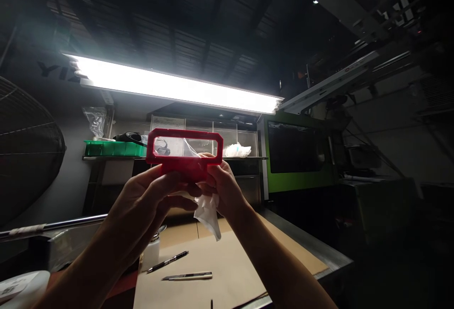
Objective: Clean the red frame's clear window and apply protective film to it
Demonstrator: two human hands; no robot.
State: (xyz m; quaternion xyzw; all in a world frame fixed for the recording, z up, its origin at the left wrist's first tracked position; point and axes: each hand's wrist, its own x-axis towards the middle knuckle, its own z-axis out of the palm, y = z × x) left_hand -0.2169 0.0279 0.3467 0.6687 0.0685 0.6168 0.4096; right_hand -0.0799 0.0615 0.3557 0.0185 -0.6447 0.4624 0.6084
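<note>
Raised in front of me is a red plastic frame-shaped part (184,169) with a long rectangular opening, lit from behind by the lamp. My left hand (152,195) grips its lower left side, thumb across the red face. On the lower right, my right hand (222,186) pinches the same part. A crumpled white tissue (210,214) hangs from my right hand's fingers. Below on the bench lie a black pen (168,261) and a slim cutter knife (187,276).
A bright tube lamp (177,84) spans overhead. Behind stands a shelf (244,158) with a green tray (113,148) and a white crumpled bundle (237,150). Cardboard (227,261) covers the bench. A large fan (28,148) stands left; a green machine (296,181) stands right.
</note>
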